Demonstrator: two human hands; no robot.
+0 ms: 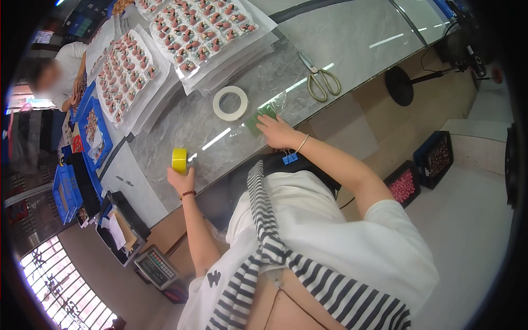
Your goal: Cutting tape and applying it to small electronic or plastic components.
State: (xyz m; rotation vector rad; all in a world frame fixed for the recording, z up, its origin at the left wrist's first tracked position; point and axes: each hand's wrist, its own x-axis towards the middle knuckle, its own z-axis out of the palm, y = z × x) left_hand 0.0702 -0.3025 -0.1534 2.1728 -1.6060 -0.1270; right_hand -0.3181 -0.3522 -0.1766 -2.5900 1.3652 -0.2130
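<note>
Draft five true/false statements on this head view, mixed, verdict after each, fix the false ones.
1. The left hand is at the yellow tape roll. True.
2. The right hand holds the scissors. False: the scissors lie on the table, apart from the right hand, whose fingers are on a green piece.
3. The white tape roll lies on the table, touched by neither hand. True.
4. The blue binder clip is fixed to the yellow tape roll. False: the blue binder clip is near the right wrist, well away from that roll.
5. A dark red bracelet is on the left wrist. True.
</note>
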